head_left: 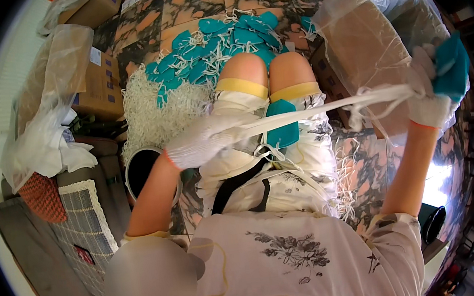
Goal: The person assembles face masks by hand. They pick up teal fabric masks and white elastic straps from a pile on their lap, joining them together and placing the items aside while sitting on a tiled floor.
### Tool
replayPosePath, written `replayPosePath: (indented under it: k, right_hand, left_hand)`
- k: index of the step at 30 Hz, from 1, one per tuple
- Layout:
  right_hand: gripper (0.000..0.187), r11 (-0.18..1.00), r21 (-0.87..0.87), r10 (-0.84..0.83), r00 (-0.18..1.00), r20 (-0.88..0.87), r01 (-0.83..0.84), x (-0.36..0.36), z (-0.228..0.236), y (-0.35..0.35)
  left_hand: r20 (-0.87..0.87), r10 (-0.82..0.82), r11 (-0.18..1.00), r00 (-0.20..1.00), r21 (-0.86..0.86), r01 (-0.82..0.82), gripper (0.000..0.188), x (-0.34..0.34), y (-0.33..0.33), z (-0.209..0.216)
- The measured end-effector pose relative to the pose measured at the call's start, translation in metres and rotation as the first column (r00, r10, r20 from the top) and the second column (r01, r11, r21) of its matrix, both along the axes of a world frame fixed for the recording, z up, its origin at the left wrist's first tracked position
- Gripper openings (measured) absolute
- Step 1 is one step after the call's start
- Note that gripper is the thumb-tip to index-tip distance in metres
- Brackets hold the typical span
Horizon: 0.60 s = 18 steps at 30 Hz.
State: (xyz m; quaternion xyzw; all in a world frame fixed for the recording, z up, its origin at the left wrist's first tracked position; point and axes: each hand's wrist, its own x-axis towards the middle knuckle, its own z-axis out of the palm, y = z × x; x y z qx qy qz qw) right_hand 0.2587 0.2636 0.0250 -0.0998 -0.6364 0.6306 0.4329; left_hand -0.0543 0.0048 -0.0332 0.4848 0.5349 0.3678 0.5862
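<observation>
Two hands are sheathed in white knitted gloves. One bundle of soft white straps (333,105) is stretched taut above the lap (313,131), gripped by the left hand (207,138) over the lap and by the right hand (425,85), raised to its right. One stiff, angular teal pad (451,67) is held at the right hand; one lower teal pad (282,124) is rested on the lap. Beyond it, uncountable teal pads (237,35) are heaped.

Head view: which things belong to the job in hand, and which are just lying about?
In the job: white straps stretched between left hand and right hand; teal piece at right hand; teal pieces on floor; teal piece on lap.

Apparently lying about: checked throw; reddish cushions.
</observation>
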Motion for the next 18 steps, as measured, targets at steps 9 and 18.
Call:
replayPosePath:
  k: [9, 18]
  right_hand:
    - [0.044, 0.836, 0.31, 0.086, 0.667, 0.74, -0.453, -0.064, -0.003, -0.12]
    - [0.016, 0.706, 0.432, 0.56, 0.816, 0.145, -0.561, -0.083, -0.021, -0.138]
  left_hand:
    - [-0.51, -0.037, 0.781, 0.859, 0.522, 0.343, 0.024, 0.012, 0.013, 0.012]
    - [-0.175, -0.274, 0.906, 0.946, 0.283, 0.315, 0.024, 0.033, -0.019, 0.012]
